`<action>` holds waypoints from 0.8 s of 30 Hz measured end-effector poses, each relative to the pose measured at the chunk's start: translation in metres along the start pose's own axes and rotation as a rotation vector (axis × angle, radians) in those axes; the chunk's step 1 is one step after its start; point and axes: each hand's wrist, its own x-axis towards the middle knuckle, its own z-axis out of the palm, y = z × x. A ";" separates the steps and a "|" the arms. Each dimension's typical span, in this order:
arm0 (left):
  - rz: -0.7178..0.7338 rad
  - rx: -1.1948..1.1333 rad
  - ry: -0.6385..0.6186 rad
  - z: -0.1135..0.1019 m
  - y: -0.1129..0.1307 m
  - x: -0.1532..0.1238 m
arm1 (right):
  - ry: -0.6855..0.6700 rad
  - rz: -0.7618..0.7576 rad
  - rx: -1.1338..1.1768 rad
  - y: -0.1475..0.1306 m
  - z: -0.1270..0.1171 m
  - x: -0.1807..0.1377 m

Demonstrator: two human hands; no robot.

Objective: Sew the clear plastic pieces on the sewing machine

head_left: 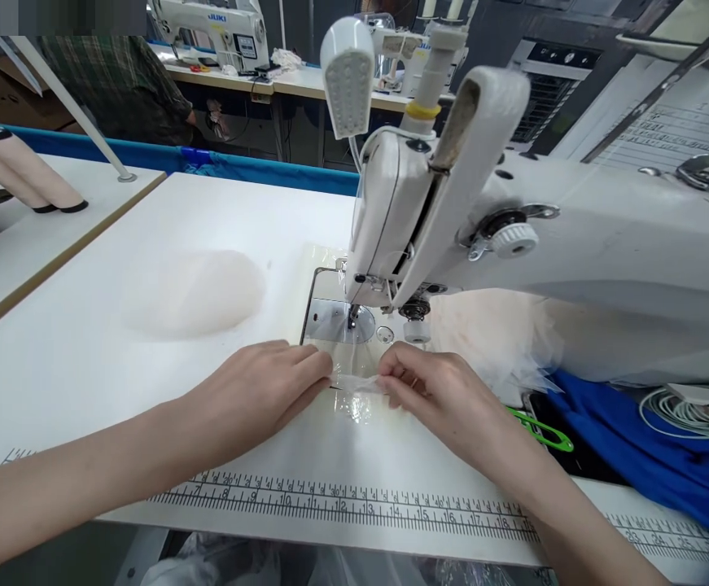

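A strip of thin, see-through fabric (357, 382) stretches between my hands just in front of the sewing machine's (384, 220) needle plate (330, 319). My left hand (274, 378) pinches its left end, palm down. Thumb and fingertips of my right hand (431, 378) are closed on the right end. Part of the sheer cloth runs up toward the presser foot (352, 316); whether it lies under the foot I cannot tell. More pale tulle (494, 334) is bunched beneath the machine arm, right of the needle.
A printed ruler (342, 506) runs along the white table's front edge. To the right lie a green-handled tool (543, 431), blue cloth (623, 456) and a coiled cable (689, 411). Thread cones (42, 175) stand at left. Behind are another sewing machine (220, 32) and a person in plaid (110, 81).
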 end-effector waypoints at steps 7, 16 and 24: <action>-0.029 -0.123 -0.121 -0.004 -0.015 0.040 | 0.253 -0.190 -0.207 0.006 0.012 0.008; -0.100 -0.474 -0.274 -0.012 -0.034 0.058 | 0.501 -0.207 -0.302 0.014 0.021 0.017; 0.167 -0.213 -0.052 0.006 -0.028 0.035 | 0.312 -0.316 -0.318 0.010 0.021 0.011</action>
